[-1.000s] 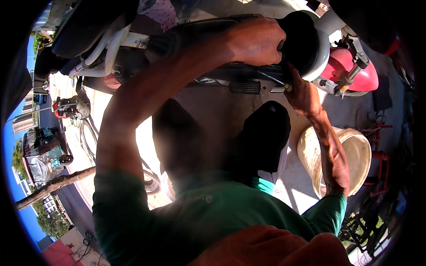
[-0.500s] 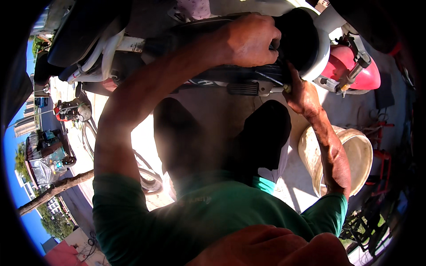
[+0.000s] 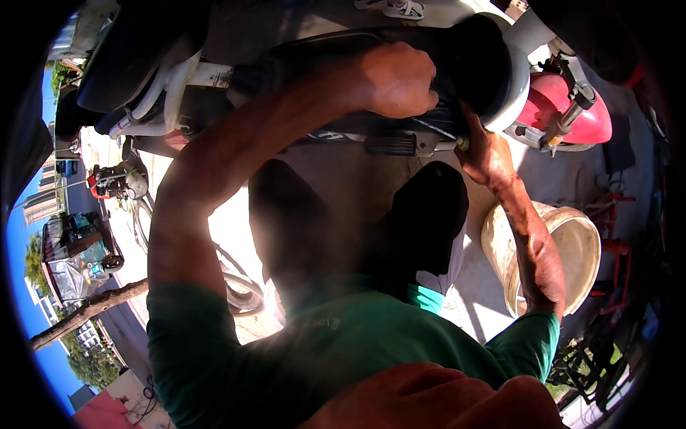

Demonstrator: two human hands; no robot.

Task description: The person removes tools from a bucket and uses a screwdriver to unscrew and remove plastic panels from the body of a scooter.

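Observation:
A scooter lies across the upper part of the view, with a black footboard, a white front panel and a red front fender. Over the footboard, my left hand is closed, its back toward me. Whatever its fingers hold, if anything, is hidden. At the footboard's near edge, my right hand is wrapped round the yellowish handle of a screwdriver. The thin metal shaft slants up and left toward my left hand. Just below the shaft is a ribbed black footrest.
A whitish bucket lies on its side by my right forearm. Behind it stands a red metal frame. To the left are a bicycle wheel, a wooden pole and a loaded cart. Another person's shoe shows beyond the scooter.
My closed left hand has moved a little left and down over the footboard. My right hand stays nearly in place. Beyond the scooter, the other person's pink clothing has left view; shoes now show.

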